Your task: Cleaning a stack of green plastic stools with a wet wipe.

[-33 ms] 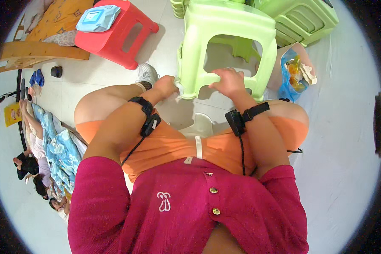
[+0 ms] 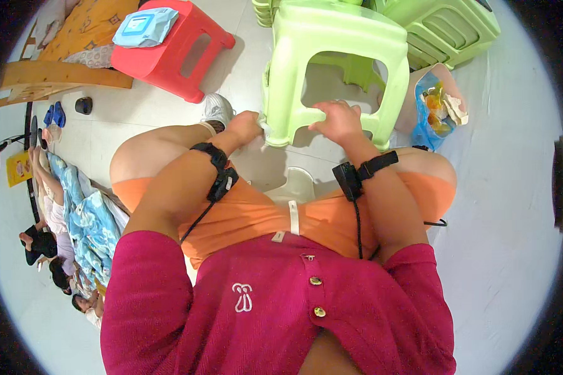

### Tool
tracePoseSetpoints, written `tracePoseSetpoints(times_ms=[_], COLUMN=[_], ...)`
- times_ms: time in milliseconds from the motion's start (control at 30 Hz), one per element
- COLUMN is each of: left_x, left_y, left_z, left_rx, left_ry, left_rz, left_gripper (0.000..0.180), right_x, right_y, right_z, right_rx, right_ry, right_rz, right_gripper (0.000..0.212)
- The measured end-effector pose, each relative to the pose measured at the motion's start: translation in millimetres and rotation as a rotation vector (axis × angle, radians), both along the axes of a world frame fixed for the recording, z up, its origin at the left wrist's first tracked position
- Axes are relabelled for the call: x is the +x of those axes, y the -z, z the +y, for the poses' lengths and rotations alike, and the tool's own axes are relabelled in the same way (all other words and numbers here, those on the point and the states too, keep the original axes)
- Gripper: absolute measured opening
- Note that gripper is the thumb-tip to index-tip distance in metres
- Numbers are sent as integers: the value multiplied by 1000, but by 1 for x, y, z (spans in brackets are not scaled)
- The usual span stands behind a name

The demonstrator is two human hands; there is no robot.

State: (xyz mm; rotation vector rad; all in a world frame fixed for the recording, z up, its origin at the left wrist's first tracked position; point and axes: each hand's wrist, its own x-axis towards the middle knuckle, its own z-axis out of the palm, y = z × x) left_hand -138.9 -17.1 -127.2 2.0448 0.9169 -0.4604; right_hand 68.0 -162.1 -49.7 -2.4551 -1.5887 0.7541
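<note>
A light green plastic stool (image 2: 288,81) stands in front of me, tilted in view, one side with a large opening facing me. My right hand (image 2: 339,122) is closed round the lower edge of that side, thumb on the outer face. At the stool's left leg, my left hand (image 2: 246,127) is closed on a white wipe (image 2: 263,124), which is pressed against the leg; most of its fingers are hidden. Both wrists carry black straps with small boxes and cables.
A red stool (image 2: 159,65) at the far left bears a wipes pack (image 2: 145,28). More green stools (image 2: 447,28) are stacked behind. To the right stands a bin with a blue liner (image 2: 428,112) and scraps. Several people lie at the left beside a blue patterned blanket (image 2: 91,209).
My left hand and the white wipe have shifted very slightly along the stool's leg. My right hand and the stool stay as they were.
</note>
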Motion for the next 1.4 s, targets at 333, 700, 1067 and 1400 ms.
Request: tracePoseSetpoints(times_ms=[333,700,1067,1400], left_x=[22,34,75,95], left_y=[-52,-62,-80,-84], left_z=[-21,-49,-54,-46], left_rx=[244,285,746,610], left_ry=[315,492,485,471], left_rz=[272,-43,-493,-467], left_gripper=[26,17,17,22], right_x=[0,0,25,93], right_y=[-2,5,-4,11], right_z=[-2,-1,-14,-38], right_rx=[4,49,147,689], right_ry=[13,-8,30,687], right_rz=[8,-30,-59,-400], right_gripper=[48,41,37,70])
